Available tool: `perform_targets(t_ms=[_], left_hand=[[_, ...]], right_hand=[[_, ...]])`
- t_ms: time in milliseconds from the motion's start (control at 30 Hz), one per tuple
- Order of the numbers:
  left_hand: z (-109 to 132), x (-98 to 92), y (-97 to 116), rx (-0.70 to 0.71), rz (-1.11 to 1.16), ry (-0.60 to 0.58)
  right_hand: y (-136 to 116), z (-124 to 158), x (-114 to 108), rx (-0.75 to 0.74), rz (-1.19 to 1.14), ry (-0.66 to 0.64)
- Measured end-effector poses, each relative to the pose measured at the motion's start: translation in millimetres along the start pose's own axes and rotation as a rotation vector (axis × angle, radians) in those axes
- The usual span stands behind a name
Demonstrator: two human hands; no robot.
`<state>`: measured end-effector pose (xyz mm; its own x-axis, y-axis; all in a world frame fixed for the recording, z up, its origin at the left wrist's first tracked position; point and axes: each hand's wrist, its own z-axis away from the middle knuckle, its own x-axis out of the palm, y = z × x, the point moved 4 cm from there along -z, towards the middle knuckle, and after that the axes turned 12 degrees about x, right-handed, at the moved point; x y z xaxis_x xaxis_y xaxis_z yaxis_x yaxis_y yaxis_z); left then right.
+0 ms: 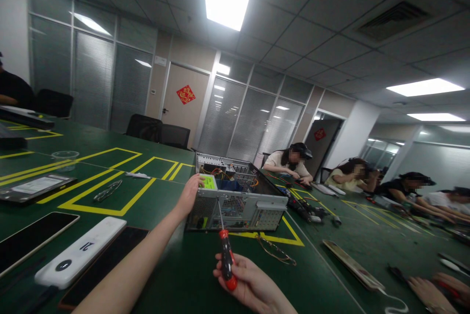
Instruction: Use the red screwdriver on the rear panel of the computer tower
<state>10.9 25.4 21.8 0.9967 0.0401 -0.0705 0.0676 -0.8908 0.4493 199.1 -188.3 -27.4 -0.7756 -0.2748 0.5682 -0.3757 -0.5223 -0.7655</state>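
Note:
An open computer case (270,195) lies on the green table, its vented rear panel facing me. My left hand (191,194) is at the case's left corner, its fingers closed over the edge of a power supply (209,182) with a yellow-green label. In my right hand (244,275) is a screwdriver (226,260) with a black and red handle, held from below in curled fingers. Its shaft points up to the rear panel, and the tip appears to meet the panel below the power supply. Any screw there is too small to make out. Loose wires show inside the case.
Left of my arm lie a white power bank (82,250), dark phones (38,238) and a hard drive (35,187). A cable (277,250) lies before the case; another phone (352,265) is at right. A co-worker's hands (436,289) are at lower right, with other people beyond.

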Motion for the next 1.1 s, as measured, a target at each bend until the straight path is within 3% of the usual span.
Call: perform_targets(t_ms=[233,467,633,867,1100], left_hand=[[-1,-0.2,1,0.016,0.000,-0.015],[-1,0.0,-1,0.007,0.004,-0.005],[-1,-0.3,-2,-0.007,0.008,-0.012],[-1,0.2,-4,-0.003,0.019,0.006],[-1,-0.4,-3,-0.012,0.021,-0.005]], right_hand=[[-9,3,0,0.023,0.012,-0.059],[-36,22,37,0.181,-0.040,-0.071],[-40,25,57,0.142,-0.030,-0.182],[-25,10,40,0.016,-0.064,-0.086],[-18,8,22,0.123,-0.236,-0.075]])
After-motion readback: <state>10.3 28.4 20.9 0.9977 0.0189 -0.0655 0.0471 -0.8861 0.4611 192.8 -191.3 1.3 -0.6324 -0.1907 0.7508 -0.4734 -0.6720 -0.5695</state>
